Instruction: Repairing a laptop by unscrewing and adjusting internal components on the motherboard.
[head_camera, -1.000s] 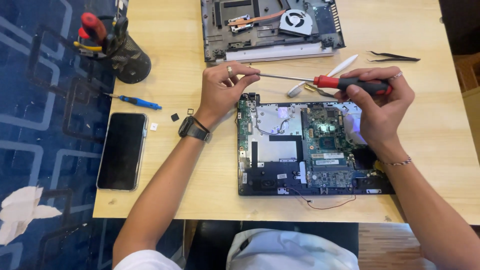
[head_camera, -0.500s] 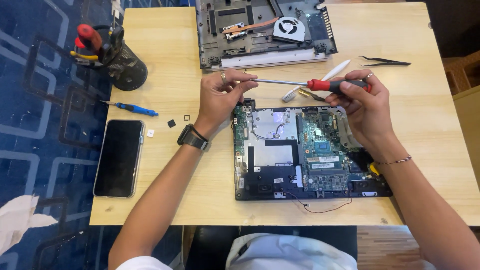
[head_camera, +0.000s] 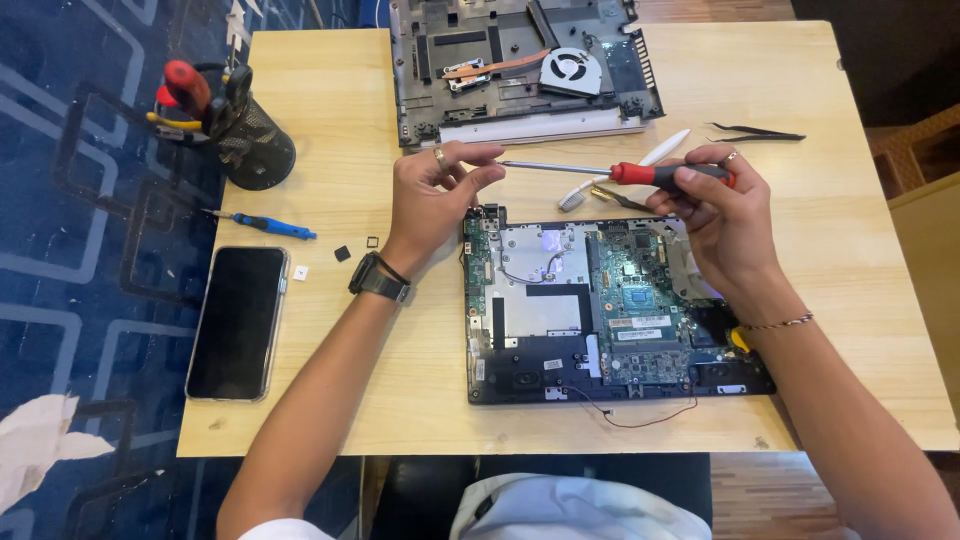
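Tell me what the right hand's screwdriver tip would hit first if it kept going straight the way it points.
The right hand holds the screwdriver level, tip toward the left hand. Going straight on, it would probably meet the left hand's fingertips first, right at the tip. Height is hard to judge from above.

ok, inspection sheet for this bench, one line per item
Surface: light wooden table, things spread over it.
Job's things: opened laptop base, board exposed; red-handled screwdriver held level above it.
Clutter: laptop cover with fan, phone, blue screwdriver, mesh tool cup, tweezers, white spudger.
Grippers: right hand grips the handle; left hand pinches at the tip.
Cables: thin red wire trails off the front edge.
Surroundings: blue patterned carpet.
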